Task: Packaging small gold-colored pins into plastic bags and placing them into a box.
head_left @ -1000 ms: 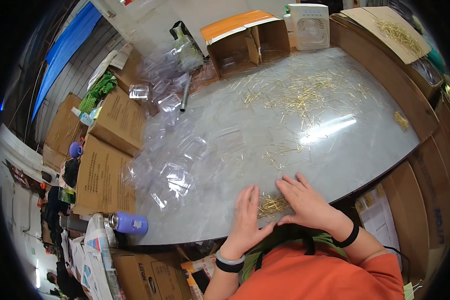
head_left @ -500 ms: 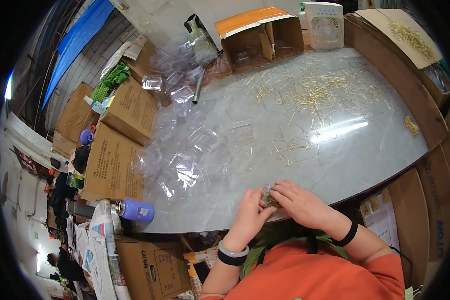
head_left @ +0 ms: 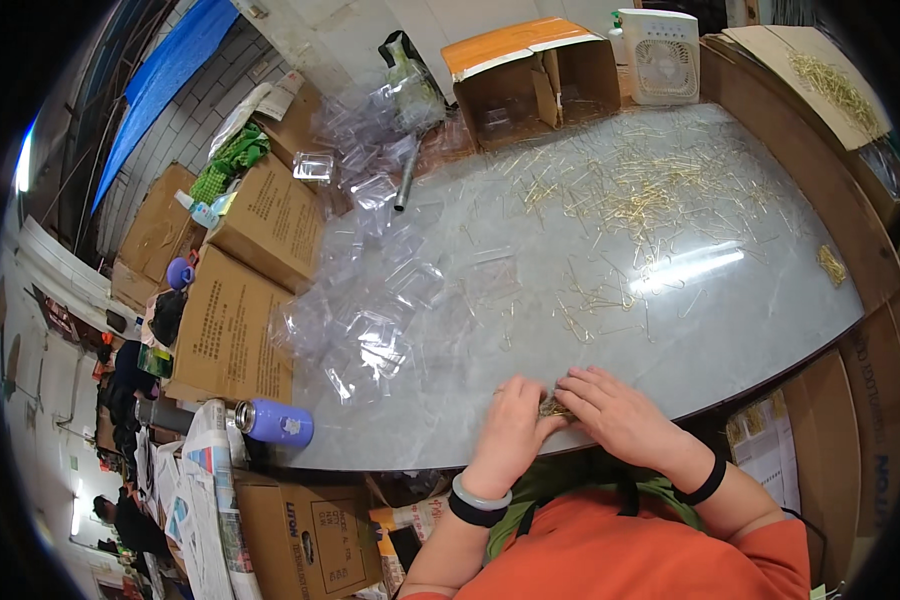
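Note:
At the table's near edge, my left hand (head_left: 507, 432) and my right hand (head_left: 622, 417) close in from both sides on a small bundle of gold wire hooks (head_left: 554, 406). Most of the bundle is hidden by my fingers, and I cannot tell whether plastic surrounds it. Beyond my hands, loose gold wire hooks (head_left: 635, 195) lie scattered over the grey tabletop (head_left: 530, 340), thickest toward the far right. Clear plastic cases (head_left: 370, 335) are heaped along the left side.
Cardboard boxes (head_left: 232, 325) line the left edge, near a purple bottle (head_left: 282, 424) lying on its side. An open carton (head_left: 500, 105) and a white fan (head_left: 665, 60) stand at the back. Cardboard walls (head_left: 810, 160) border the right; a metal tube (head_left: 407, 180) lies among the cases.
My hands have shifted slightly, and my left fingers now extend farther forward beside the bundle. Less of the bundle shows between them. The whole view has moved a little.

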Tool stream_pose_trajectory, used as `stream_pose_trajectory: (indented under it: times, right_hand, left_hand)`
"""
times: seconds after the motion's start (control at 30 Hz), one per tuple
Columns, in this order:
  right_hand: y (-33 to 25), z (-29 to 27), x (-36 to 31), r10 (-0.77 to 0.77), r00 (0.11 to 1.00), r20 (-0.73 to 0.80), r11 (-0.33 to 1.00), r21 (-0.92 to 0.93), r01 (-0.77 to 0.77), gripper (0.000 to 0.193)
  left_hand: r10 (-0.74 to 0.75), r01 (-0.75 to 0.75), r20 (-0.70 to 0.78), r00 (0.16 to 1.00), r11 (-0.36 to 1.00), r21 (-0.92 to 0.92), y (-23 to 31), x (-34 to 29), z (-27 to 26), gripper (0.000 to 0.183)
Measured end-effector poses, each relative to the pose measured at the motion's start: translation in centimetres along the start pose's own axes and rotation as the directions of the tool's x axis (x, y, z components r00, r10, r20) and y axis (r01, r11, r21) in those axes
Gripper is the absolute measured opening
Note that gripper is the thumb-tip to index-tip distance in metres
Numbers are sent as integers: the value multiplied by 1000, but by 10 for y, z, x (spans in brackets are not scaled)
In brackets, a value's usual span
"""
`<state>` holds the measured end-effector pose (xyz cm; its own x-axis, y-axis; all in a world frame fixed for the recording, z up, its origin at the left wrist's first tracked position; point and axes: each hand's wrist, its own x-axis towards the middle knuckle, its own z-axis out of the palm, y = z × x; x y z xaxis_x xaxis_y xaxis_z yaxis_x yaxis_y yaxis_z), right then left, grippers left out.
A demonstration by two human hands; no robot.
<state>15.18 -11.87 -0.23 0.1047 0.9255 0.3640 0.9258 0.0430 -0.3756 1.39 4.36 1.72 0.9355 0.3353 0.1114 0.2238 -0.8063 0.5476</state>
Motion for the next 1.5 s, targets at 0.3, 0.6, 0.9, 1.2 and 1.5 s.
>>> stream_pose_trajectory:
  times: [0.3, 0.6, 0.9, 1.2, 1.5]
  right_hand:
    - [-4, -6, 2, 16, 1000, -4, 999, 47, -16, 48]
    - [-1, -3, 2, 7, 1000, -6, 1000, 18, -7, 47]
    - [-2, -9, 4, -7, 1000, -26, 990, 137, 11, 44]
    - [-5, -13, 4, -3, 1000, -21, 986, 164, 7, 43]
    - [-2, -6, 2, 32, 999, -39, 997, 72, -29, 55]
  left_hand:
    - [-60, 51, -70, 996, 991, -127, -4, -28, -7, 44]
    - [-88, 42, -135, 987, 950, -310, 10, -21, 4, 48]
    - [-23, 23, -186, 982, 1000, -2, -3, -32, -3, 46]
    - [-73, 61, -143, 987, 994, -89, -4, -22, 11, 40]
    - [1, -9, -162, 987, 999, -46, -4, -31, 5, 64]
